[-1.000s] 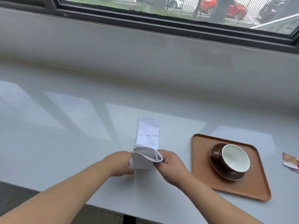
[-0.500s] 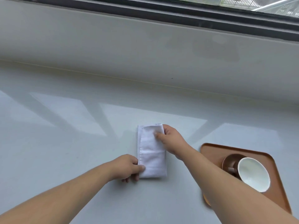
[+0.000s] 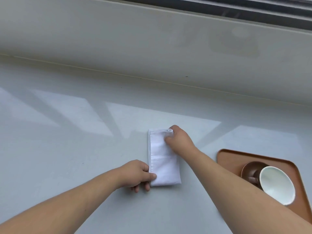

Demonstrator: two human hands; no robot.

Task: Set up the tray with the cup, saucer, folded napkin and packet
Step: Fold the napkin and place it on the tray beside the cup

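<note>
One napkin (image 3: 163, 159), tray (image 3: 236, 157), saucer (image 3: 249, 168), cup (image 3: 276, 184).

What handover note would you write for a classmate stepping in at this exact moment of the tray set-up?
Left hand: pinching the near-left corner of the napkin.
Right hand: gripping the napkin's far-right corner.
Napkin: folded into a narrow rectangle, lying flat on the counter, left of the tray.
Done: cup sits on its saucer on the tray.
Left: finish the fold if needed, move the napkin onto the tray, add the packet, which is out of view here.
</note>
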